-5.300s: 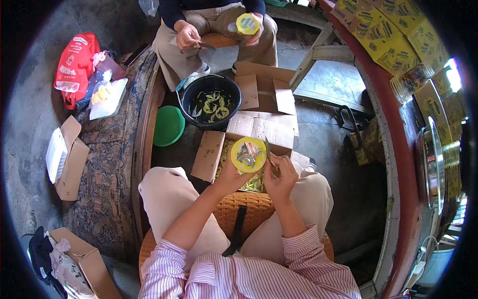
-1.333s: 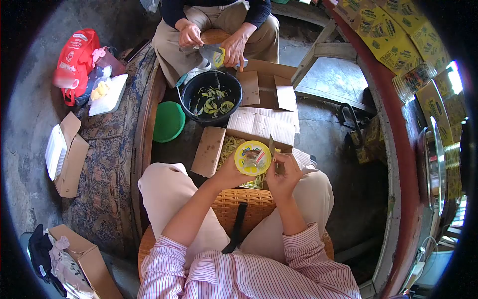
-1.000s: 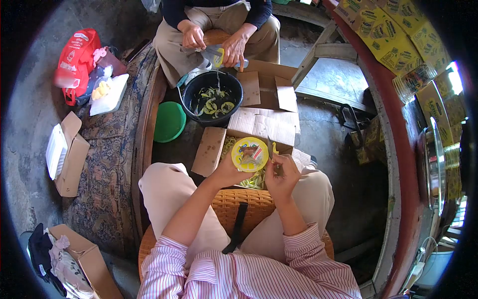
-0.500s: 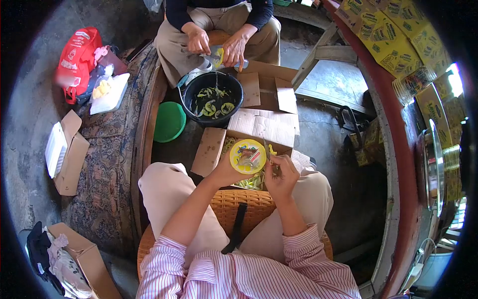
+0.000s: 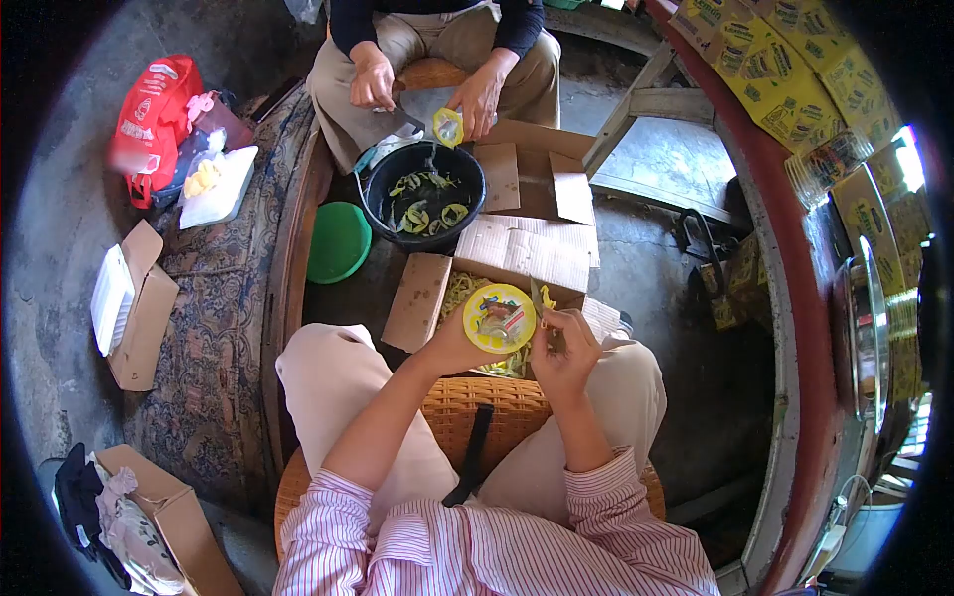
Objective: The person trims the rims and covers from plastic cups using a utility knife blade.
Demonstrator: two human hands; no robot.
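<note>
My left hand is wrapped round a plastic cup with a yellow printed rim, its round end facing up at me. Just right of the cup, my right hand grips a small knife, the blade pointing away from me along the rim. A yellow strip sticks up beside the blade. Under both hands stands an open cardboard box holding many yellow-green strips. The knife's handle is mostly hidden by my fingers.
Across from me, another person's hands hold a similar cup and a knife over a black bucket with yellow scraps. A green basin sits left of it. Another cardboard box lies beyond mine. Yellow-printed sheets line the right.
My cup and both hands have shifted slightly right. The knife tip has moved a little right too. The other person has tipped their cup and drawn their knife hand away from it.
</note>
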